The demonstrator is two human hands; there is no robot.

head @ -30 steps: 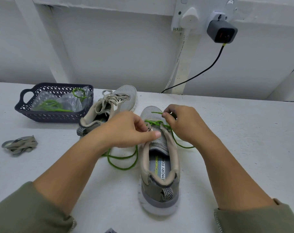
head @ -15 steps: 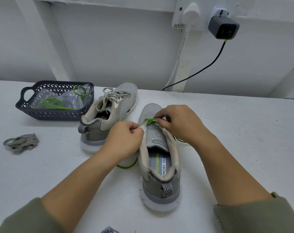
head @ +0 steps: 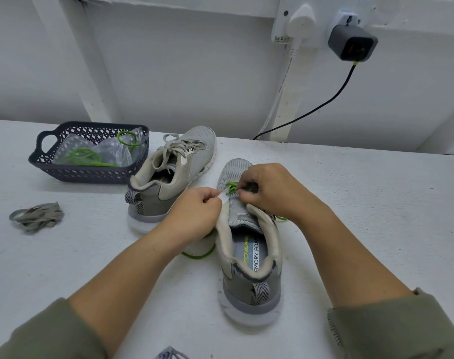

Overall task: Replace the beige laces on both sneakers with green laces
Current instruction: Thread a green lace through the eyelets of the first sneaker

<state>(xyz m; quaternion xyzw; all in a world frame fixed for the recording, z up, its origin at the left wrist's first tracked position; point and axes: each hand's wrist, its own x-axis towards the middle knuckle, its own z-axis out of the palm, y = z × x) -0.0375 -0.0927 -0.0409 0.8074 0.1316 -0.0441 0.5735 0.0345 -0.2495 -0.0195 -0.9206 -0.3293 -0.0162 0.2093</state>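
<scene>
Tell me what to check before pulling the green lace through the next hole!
1. Green lace gripped: ok, right hand pinches it.
2. Near sneaker steadied: ok, left hand pinches its edge.
3. Its old beige lace out: ok, heaped on the table.
4. Lace tip at the hole: cannot tell, the hands hide it.
5. Spare green lace ready: ok, in the basket.
6. Other sneaker done: not ok, beige laces in.

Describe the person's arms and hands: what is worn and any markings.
Both arms wear olive-green sleeves. The left sleeve and right sleeve end well short of the wrists. The right sleeve's cuff edge shows a pale stitched line. The left hand and right hand are bare: no gloves, rings or watch show.
</scene>
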